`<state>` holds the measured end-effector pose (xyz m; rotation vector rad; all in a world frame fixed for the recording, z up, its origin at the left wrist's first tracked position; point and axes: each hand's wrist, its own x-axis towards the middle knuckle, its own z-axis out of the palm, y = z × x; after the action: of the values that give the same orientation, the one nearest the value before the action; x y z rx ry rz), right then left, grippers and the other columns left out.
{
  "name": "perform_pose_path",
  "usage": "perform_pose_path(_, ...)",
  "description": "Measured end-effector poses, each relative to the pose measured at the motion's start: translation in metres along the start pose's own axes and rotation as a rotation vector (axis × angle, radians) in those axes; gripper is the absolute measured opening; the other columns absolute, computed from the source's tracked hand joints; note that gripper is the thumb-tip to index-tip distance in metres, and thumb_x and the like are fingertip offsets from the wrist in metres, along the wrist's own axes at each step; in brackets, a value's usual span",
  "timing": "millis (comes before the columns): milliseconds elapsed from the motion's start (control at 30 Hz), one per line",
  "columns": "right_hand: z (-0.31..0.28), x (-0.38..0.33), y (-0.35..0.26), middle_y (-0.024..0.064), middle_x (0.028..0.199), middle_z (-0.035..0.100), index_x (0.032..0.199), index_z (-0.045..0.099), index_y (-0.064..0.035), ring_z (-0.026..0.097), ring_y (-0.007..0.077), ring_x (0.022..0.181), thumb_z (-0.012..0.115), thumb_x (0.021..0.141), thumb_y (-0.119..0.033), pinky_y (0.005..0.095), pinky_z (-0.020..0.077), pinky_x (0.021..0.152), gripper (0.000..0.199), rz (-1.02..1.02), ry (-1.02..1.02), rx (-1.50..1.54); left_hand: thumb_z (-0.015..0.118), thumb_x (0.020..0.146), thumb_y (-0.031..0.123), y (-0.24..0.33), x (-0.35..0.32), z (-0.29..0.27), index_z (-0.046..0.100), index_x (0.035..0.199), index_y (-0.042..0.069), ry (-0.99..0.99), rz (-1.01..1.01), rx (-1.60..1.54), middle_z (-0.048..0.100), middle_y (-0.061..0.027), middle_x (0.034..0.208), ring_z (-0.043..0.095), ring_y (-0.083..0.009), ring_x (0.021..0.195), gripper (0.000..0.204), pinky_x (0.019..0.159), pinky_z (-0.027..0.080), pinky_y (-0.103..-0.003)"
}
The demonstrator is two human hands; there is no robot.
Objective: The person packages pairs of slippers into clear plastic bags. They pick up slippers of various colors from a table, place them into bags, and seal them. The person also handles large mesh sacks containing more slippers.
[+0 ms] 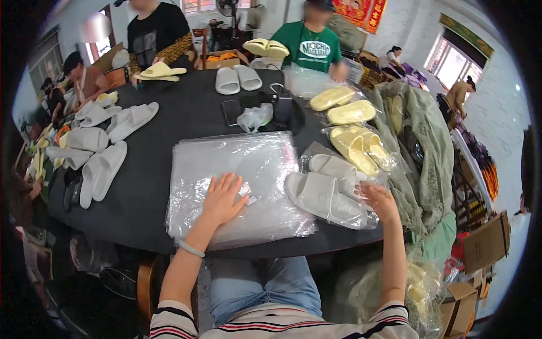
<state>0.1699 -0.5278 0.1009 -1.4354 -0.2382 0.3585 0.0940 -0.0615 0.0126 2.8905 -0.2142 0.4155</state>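
Observation:
My left hand (224,199) lies flat, fingers spread, on a stack of clear plastic bags (192,164) in front of me. Small white labels (248,195) show beside its fingers. To the right, my right hand (379,200) has its fingers bent at the edge of a pair of grey slippers (324,195) in a clear bag, seemingly pinching the plastic; its fingertips are partly lost in the shine. Pairs of yellow slippers (351,113), also bagged, lie just beyond that pair.
Loose grey slippers (104,164) sit at the table's left, another pair (239,79) at the far side. A phone (231,112) and a crumpled bag (255,117) lie mid-table. A green sack (418,152) flanks the right edge. Two people across the table handle yellow slippers (266,48).

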Motion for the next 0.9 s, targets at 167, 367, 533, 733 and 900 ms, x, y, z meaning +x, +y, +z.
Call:
perform_pose_path(167, 0.054, 0.02, -0.085, 0.0249, 0.142, 0.041, 0.128, 0.056, -0.003, 0.04, 0.0396, 0.132, 0.053, 0.094, -0.038, 0.0552, 0.0408, 0.102, 0.048, -0.335, -0.215, 0.213, 0.048, 0.092, 0.049, -0.004, -0.003, 0.003, 0.041, 0.141, 0.008, 0.014, -0.016, -0.026, 0.036, -0.0165, 0.148, 0.029, -0.0313, 0.14, 0.064, 0.116, 0.013, -0.05)
perform_pose_path(367, 0.132, 0.071, -0.12, 0.0232, 0.153, 0.021, 0.13, 0.057, -0.0128, 0.02, 0.0438, 0.141, 0.046, 0.097, -0.038, 0.065, 0.033, 0.103, 0.043, -0.519, -0.642, 0.332, 0.043, 0.097, 0.045, -0.02, -0.001, 0.001, 0.044, 0.139, 0.006, 0.125, -0.098, -0.587, 0.041, -0.0182, 0.144, 0.036, -0.0326, 0.135, 0.058, 0.115, 0.018, -0.048)
perform_pose_path(533, 0.194, 0.111, -0.116, 0.0263, 0.151, 0.024, 0.122, 0.062, -0.0091, 0.023, 0.0445, 0.14, 0.045, 0.098, -0.036, 0.0623, 0.0313, 0.105, 0.04, -0.525, -0.946, 0.371, 0.042, 0.098, 0.042, -0.067, 0.0, 0.008, 0.038, 0.141, 0.004, 0.397, -0.544, -2.117, 0.047, -0.0199, 0.138, 0.044, -0.0295, 0.128, 0.057, 0.109, 0.032, -0.045)
perform_pose_path(733, 0.167, 0.114, -0.049, 0.0272, 0.124, 0.057, 0.111, 0.061, 0.0083, 0.061, 0.0364, 0.109, 0.05, 0.096, -0.032, 0.0492, 0.05, 0.093, 0.044, -0.072, -0.632, 0.095, 0.044, 0.096, 0.049, -0.093, -0.03, -0.048, 0.026, 0.147, 0.005, 0.527, -0.401, -2.415, 0.048, -0.0214, 0.134, 0.051, -0.0314, 0.12, 0.07, 0.102, 0.041, -0.043)
perform_pose_path(900, 0.133, 0.076, 0.018, 0.0253, 0.127, 0.056, 0.126, 0.053, 0.0078, 0.062, 0.0362, 0.108, 0.056, 0.09, -0.049, 0.0482, 0.0501, 0.09, 0.068, 0.079, -0.784, 0.273, 0.053, 0.095, 0.035, -0.091, -0.017, -0.035, 0.036, 0.143, 0.003, 0.495, -0.561, -1.871, 0.053, -0.018, 0.131, 0.053, -0.0235, 0.116, 0.06, 0.097, 0.044, -0.036)
